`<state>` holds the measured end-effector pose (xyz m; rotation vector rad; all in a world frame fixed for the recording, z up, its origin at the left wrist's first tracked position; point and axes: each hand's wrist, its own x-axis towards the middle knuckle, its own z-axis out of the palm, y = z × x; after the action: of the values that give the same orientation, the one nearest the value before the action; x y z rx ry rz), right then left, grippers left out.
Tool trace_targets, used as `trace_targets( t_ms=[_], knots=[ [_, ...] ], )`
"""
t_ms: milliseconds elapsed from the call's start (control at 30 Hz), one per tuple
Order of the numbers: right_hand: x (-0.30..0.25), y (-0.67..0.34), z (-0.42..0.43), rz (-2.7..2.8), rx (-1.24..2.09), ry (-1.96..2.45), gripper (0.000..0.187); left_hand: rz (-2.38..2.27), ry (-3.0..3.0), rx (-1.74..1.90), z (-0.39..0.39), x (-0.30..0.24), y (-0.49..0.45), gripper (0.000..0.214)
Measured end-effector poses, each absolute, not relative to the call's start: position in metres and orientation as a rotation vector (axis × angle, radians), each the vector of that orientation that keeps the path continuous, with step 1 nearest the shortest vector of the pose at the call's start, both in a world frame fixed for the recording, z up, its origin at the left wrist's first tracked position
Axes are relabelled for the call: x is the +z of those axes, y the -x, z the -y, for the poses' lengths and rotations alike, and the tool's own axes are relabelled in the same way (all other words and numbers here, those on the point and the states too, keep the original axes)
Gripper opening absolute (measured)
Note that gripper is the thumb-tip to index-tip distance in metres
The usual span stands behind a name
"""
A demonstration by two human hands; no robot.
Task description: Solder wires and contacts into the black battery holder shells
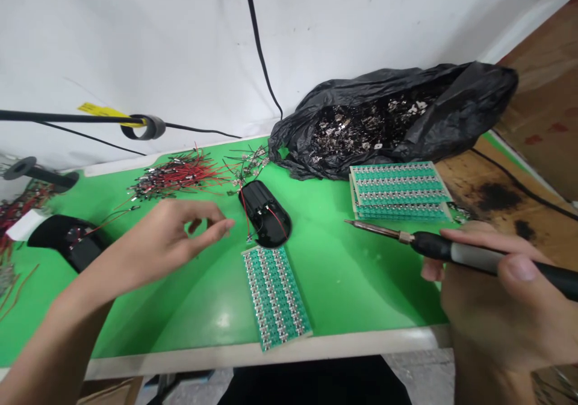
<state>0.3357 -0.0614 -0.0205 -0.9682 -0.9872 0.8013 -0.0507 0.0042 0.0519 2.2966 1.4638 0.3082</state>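
My right hand (506,296) is wrapped round a soldering iron (474,257), whose tip points left over the green mat. At the left, my left hand (167,242) hovers above the mat with thumb and index finger curled together; nothing shows between them. Just right of its fingertips lies a black oval plastic housing (266,215) with red wires and small metal contacts. One red wire runs from it to a small part by the corner of a green circuit board panel (276,296). That panel bears rows of small silvery components and lies near the front edge.
A black plastic bag (307,122) of small metal parts stands at the back. Several green panels (400,182) are stacked before it. Red and black wires (180,173) lie in a heap. Another black housing (81,248) sits beside my left forearm; a spool (40,173) stands behind.
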Motion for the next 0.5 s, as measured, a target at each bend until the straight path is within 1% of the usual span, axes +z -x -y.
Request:
trace_targets(
  t_ms=[33, 67, 133, 200, 267, 333, 500],
  knots=[
    [-0.021, -0.336, 0.061, 1.011, 0.8, 0.956, 0.021, -1.46, -2.427, 0.366, -0.008, 0.05, 0.052, 0.025],
    [-0.021, -0.337, 0.06, 1.037, 0.792, 0.941, 0.02, -1.428, -2.569, 0.397, -0.013, 0.047, 0.053, 0.022],
    [-0.021, -0.339, 0.059, 1.084, 0.784, 0.919, 0.021, -1.297, -2.822, 0.344, -0.026, 0.039, 0.052, 0.035],
    [-0.021, -0.339, 0.059, 1.095, 0.792, 0.909, 0.021, -1.133, -2.923, 0.26, -0.038, 0.03, 0.049, 0.046],
    [-0.021, -0.339, 0.059, 1.084, 0.803, 0.907, 0.02, -0.998, -2.959, 0.209, -0.045, 0.023, 0.044, 0.047],
    [-0.02, -0.339, 0.059, 1.071, 0.798, 0.895, 0.019, -0.953, -2.99, 0.194, -0.045, 0.018, 0.039, 0.043],
    [-0.021, -0.34, 0.059, 1.048, 0.79, 0.872, 0.02, -1.04, -3.122, 0.281, -0.026, 0.014, 0.019, 0.043]
  ],
)
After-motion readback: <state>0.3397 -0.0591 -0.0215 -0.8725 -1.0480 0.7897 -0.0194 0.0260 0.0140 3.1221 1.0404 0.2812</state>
